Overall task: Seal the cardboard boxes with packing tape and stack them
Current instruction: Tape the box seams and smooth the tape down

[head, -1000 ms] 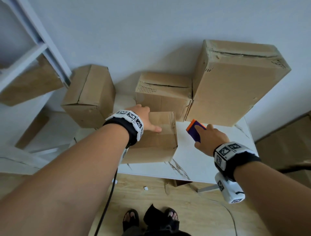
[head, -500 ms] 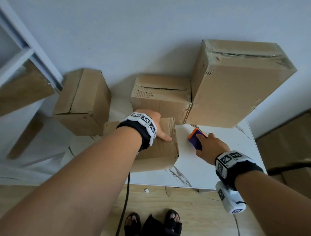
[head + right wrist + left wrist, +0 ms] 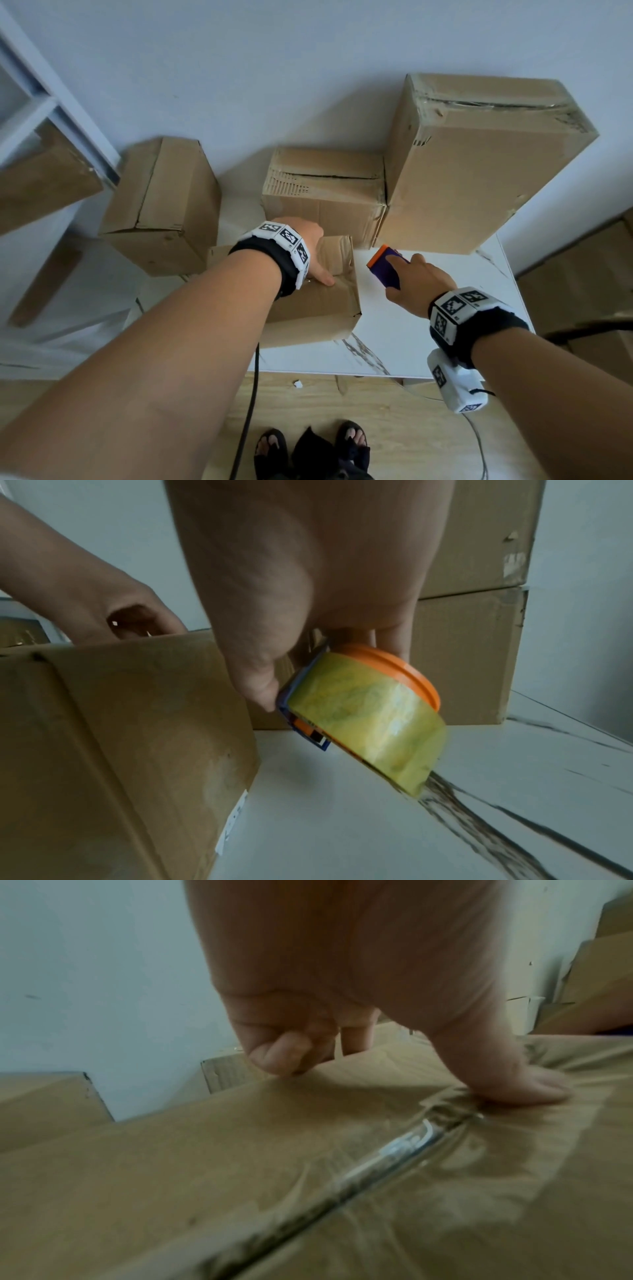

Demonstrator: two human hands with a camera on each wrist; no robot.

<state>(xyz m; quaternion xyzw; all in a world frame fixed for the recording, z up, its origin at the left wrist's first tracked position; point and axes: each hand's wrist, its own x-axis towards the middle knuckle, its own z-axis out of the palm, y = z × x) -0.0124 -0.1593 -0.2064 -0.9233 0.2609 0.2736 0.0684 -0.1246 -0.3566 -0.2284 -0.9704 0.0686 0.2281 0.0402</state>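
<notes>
A small cardboard box (image 3: pixel 318 301) stands on the white marble table (image 3: pixel 411 335), with clear tape over its top seam (image 3: pixel 394 1153). My left hand (image 3: pixel 315 253) lies on it. The fingers curl at the far top edge and the thumb (image 3: pixel 534 1088) presses flat on the tape. My right hand (image 3: pixel 418 284) grips a purple and orange tape dispenser (image 3: pixel 387 270) with a yellowish roll (image 3: pixel 369 718). It hovers tilted just above the table, right of the box (image 3: pixel 120 737).
A tall box (image 3: pixel 479 178) and a medium box (image 3: pixel 325 195) stand against the wall behind. Another box (image 3: pixel 161 212) sits at the left by a white shelf (image 3: pixel 51 113). A black cable (image 3: pixel 250 394) hangs off the table's front edge.
My left thumb has slid a little along the top of the small box. The right hand with the dispenser has sunk slightly towards the table beside the box.
</notes>
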